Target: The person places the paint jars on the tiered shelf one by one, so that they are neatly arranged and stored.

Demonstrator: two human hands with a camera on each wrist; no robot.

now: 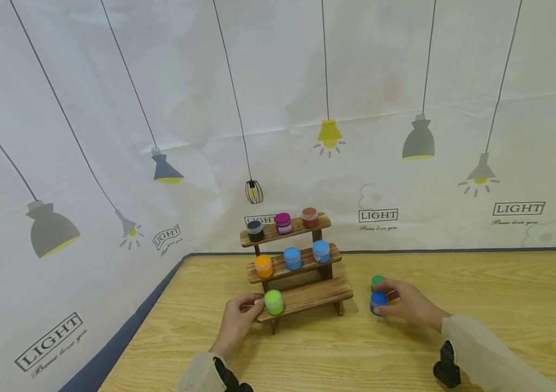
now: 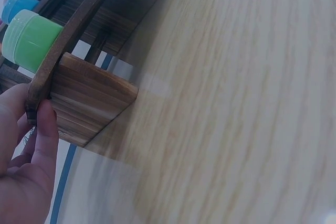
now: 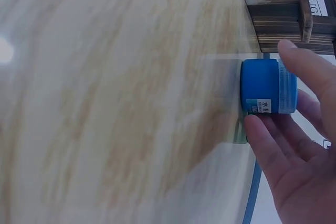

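Observation:
In the head view my left hand [image 1: 238, 318] pinches the left end of the lowest step of a three-tier wooden rack [image 1: 307, 296]. Close by its fingers, a light green paint jar [image 1: 273, 302] stands on that step. The left wrist view shows thumb and fingers on either side of the board's end [image 2: 34, 98]. Right of the rack, my right hand [image 1: 412, 305] holds a dark blue paint jar [image 3: 260, 85] between thumb and fingers, upright at the tabletop. Just behind it is a green paint jar [image 1: 378, 281], partly covered by the hand and the blue jar.
An orange jar [image 1: 264, 266] and two lighter blue jars [image 1: 292, 258] stand on the middle step. Black [image 1: 255, 231], magenta [image 1: 283, 223] and brown [image 1: 309, 218] jars line the top one. Behind the wooden table [image 1: 503, 294] hangs a lamp-print cloth [image 1: 288, 158].

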